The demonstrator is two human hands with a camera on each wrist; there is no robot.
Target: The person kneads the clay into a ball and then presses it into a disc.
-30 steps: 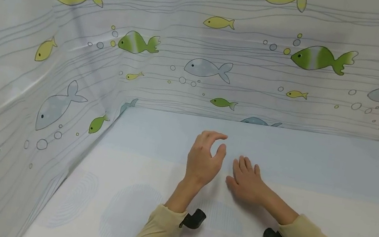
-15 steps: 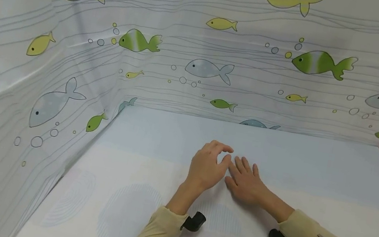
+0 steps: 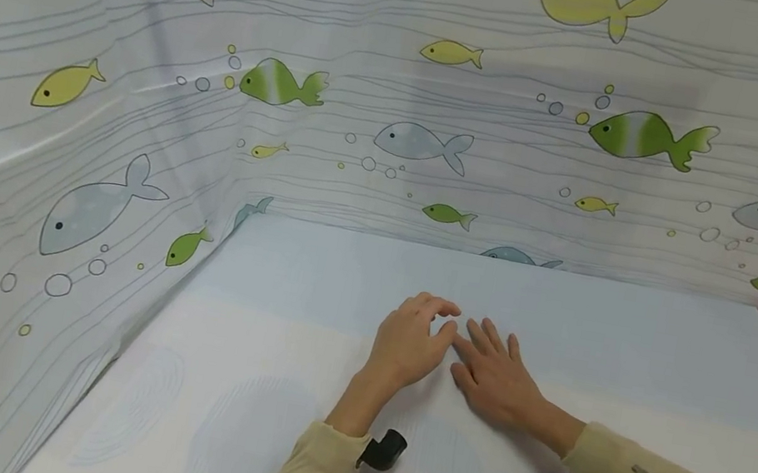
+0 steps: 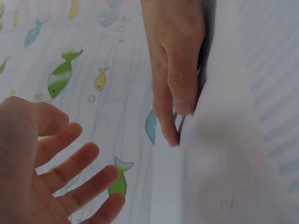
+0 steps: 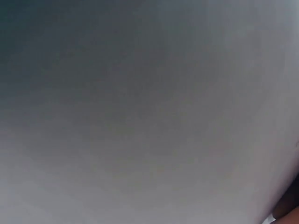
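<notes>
A: Since the earlier frame, both hands have drifted closer together; the left hand [image 3: 409, 343] has come down from its raised, curled pose toward the right one.

B: Left to right, please.

A: Fish-print curtain [image 3: 100, 137] along the left and back. Then the tabletop [image 3: 276, 303], covered in a pale sheet with faint striped circles. Left hand stands on its edge, fingers [image 3: 438, 308] loosely arched, holding nothing; the left wrist view shows those fingers spread and relaxed.

B: And the right hand?

A: Right hand [image 3: 495, 375] lies flat, palm down, fingers straight and pressing the sheet, just beside the left hand. Thumb of the left nearly meets the right's fingertips; contact not resolvable.

B: Right wrist view?

A: Blank grey blur, sheet surface only. Black wrist cameras [image 3: 383, 450] sit at both beige cuffs.
</notes>
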